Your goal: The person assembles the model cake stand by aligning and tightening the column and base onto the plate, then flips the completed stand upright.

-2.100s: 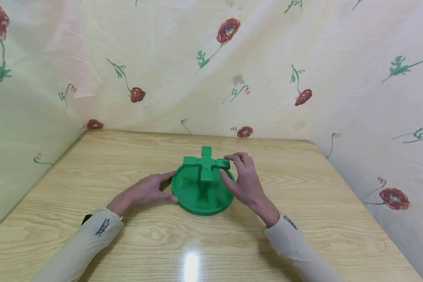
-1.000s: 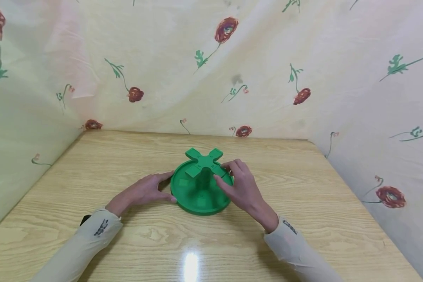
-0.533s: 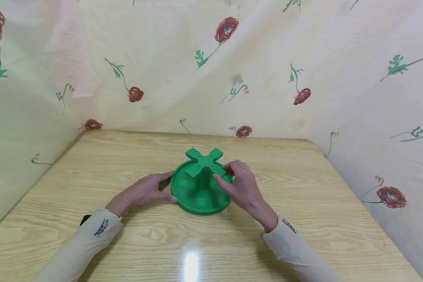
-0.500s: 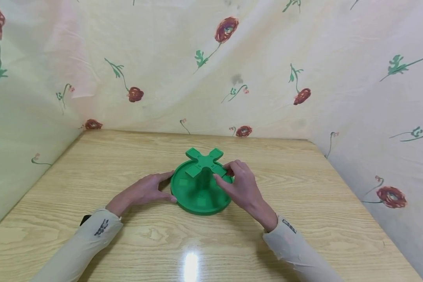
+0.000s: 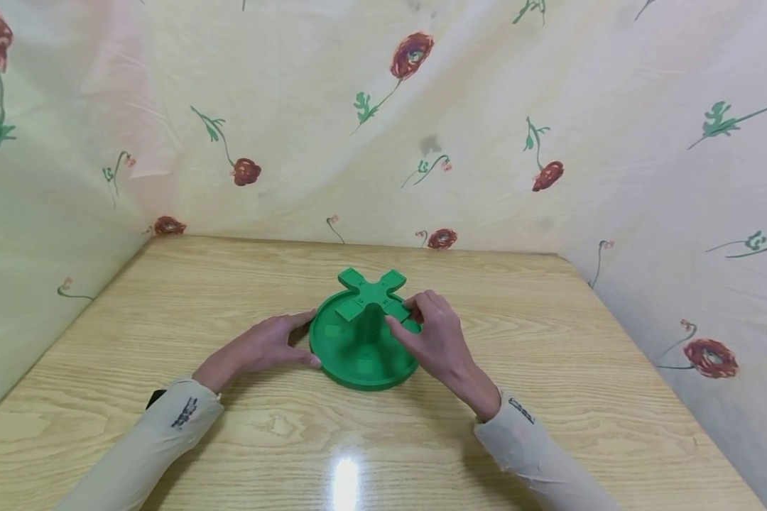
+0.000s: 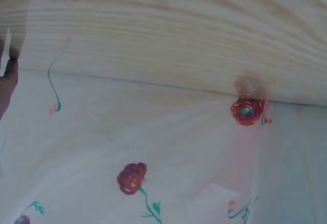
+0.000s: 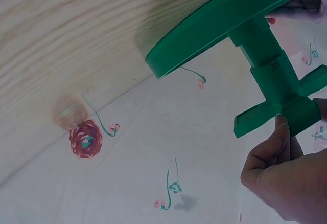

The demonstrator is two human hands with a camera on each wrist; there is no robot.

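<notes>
A round green tray [image 5: 332, 372] with a raised rim lies on the table, and from its middle rises a green post [image 7: 276, 68] marked 35. On top of the post sits a green cross-shaped piece [image 5: 372, 292] with marked arms, standing diagonally in the head view. My right hand [image 5: 439, 341] pinches its near right arm between thumb and fingers. At the tray's left side, my left hand [image 5: 265, 345] rests on the table with fairly straight fingers and thumb spread against the rim. The right wrist view shows the pinched arm close up, its fingers partly hidden.
The wood-grain table [image 5: 230, 454] ends at flower-patterned sheeting [image 5: 307, 142] behind and at both sides. Light sleeves cover both forearms, and a black item [image 5: 156, 398] shows at the left wrist.
Since about two seconds ago the cross has turned roughly an eighth of a turn, its right arm swinging toward the front with my right hand. Over the last second little differs; my left hand stays put.
</notes>
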